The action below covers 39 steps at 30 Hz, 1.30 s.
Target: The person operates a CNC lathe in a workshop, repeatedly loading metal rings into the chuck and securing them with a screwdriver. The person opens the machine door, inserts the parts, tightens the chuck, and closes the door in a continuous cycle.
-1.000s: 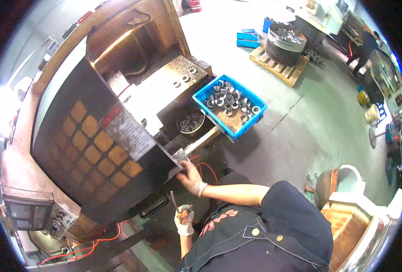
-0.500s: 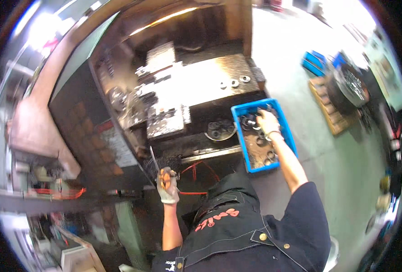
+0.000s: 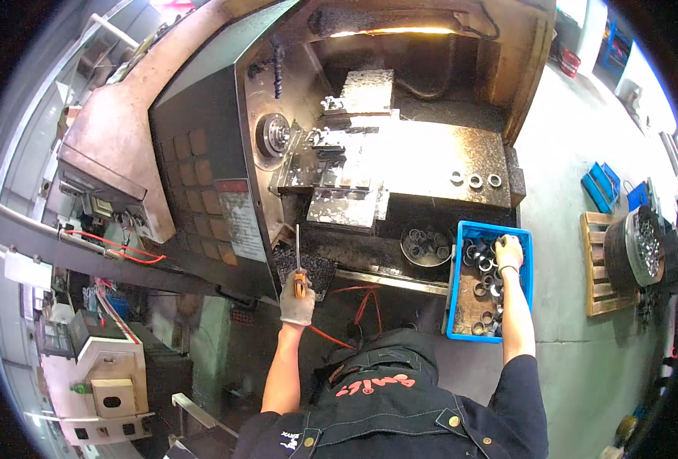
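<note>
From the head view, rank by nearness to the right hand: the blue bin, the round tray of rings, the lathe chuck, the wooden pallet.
From the right hand:
1. Blue bin, hand inside it.
2. Round tray of rings, just left.
3. Wooden pallet, right, on the floor.
4. Lathe chuck, far upper left.

screwdriver [image 3: 298, 256] | orange handle, thin shaft upright (near vertical) | metal rings [image 3: 483, 268] | loose in blue bin [image 3: 526, 284]

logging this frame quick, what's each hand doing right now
Left hand: gloved, closed around the orange-handled tool with a thin metal shaft.
Right hand: gloved, down among the metal rings in the blue plastic bin; grip cannot be told.
</note>
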Each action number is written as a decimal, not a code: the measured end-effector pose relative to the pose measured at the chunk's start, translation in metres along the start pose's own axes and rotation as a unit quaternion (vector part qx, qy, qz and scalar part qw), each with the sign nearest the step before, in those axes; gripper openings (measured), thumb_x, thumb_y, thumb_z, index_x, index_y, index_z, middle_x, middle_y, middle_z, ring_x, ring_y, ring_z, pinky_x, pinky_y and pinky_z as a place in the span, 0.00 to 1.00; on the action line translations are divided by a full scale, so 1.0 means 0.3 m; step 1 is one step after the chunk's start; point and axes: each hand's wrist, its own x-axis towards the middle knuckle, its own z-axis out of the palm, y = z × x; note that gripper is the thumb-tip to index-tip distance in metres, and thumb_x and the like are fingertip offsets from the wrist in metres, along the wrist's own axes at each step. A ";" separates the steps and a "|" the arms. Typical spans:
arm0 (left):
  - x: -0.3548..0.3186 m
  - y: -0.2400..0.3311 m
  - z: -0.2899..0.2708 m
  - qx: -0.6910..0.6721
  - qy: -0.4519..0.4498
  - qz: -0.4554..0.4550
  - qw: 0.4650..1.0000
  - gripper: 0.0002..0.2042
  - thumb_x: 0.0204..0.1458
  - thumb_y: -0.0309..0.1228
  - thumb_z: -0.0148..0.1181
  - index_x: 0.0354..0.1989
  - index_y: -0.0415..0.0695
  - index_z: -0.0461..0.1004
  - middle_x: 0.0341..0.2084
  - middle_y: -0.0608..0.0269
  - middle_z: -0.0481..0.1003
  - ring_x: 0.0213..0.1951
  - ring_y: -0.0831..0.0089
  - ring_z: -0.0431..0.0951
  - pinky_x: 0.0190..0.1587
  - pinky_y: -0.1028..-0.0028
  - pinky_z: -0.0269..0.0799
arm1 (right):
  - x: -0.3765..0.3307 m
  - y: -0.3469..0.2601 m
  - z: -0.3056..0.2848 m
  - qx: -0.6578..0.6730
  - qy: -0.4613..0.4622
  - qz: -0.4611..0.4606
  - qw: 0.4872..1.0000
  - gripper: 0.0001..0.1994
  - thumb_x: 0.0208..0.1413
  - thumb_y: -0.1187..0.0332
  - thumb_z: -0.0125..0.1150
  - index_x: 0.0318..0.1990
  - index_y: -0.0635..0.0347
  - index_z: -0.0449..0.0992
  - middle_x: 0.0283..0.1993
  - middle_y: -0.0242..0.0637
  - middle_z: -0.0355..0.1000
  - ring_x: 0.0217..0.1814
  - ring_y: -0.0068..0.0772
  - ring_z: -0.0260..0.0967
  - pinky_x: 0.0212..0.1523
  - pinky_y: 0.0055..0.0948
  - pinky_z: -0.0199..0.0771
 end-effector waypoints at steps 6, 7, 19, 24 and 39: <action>0.044 0.093 0.001 0.075 -0.024 -0.005 0.997 0.21 0.44 0.11 0.48 0.48 0.43 0.67 0.41 0.64 0.69 0.35 0.76 0.72 0.31 0.78 0.71 | -0.059 0.066 0.030 0.592 0.180 0.139 0.773 0.11 0.52 0.65 0.60 0.40 0.61 0.74 0.31 0.31 0.73 0.32 0.22 0.68 0.34 0.23 0.69; 0.074 0.078 -0.076 -0.001 -0.031 -0.022 0.999 0.16 0.51 0.17 0.47 0.49 0.42 0.67 0.42 0.63 0.69 0.35 0.74 0.72 0.32 0.78 0.71 | -0.094 0.043 0.022 0.708 0.182 0.156 0.665 0.10 0.52 0.65 0.60 0.40 0.59 0.74 0.31 0.30 0.73 0.31 0.20 0.68 0.34 0.22 0.69; 0.246 0.263 -0.198 0.206 -0.074 0.020 0.976 0.28 0.35 0.10 0.45 0.50 0.41 0.63 0.42 0.61 0.69 0.37 0.75 0.73 0.41 0.77 0.71 | -0.749 -0.699 0.162 0.444 0.041 -0.039 0.894 0.10 0.41 0.75 0.64 0.34 0.64 0.76 0.35 0.32 0.73 0.35 0.23 0.69 0.38 0.22 0.70; 0.324 0.284 -0.361 0.268 -0.123 0.054 0.954 0.23 0.37 0.11 0.47 0.46 0.41 0.68 0.35 0.63 0.72 0.35 0.77 0.73 0.36 0.81 0.70 | -0.833 -1.079 0.266 0.258 0.056 -0.130 0.956 0.09 0.40 0.73 0.65 0.32 0.62 0.76 0.44 0.40 0.70 0.37 0.33 0.71 0.38 0.25 0.70; 0.620 0.209 -0.376 0.580 -0.105 -0.019 0.807 0.15 0.43 0.26 0.54 0.42 0.46 0.71 0.31 0.57 0.75 0.35 0.59 0.76 0.40 0.68 0.70 | -0.829 -1.395 0.555 0.794 -0.499 0.206 0.281 0.10 0.56 0.63 0.55 0.43 0.52 0.74 0.50 0.43 0.70 0.51 0.42 0.68 0.51 0.38 0.67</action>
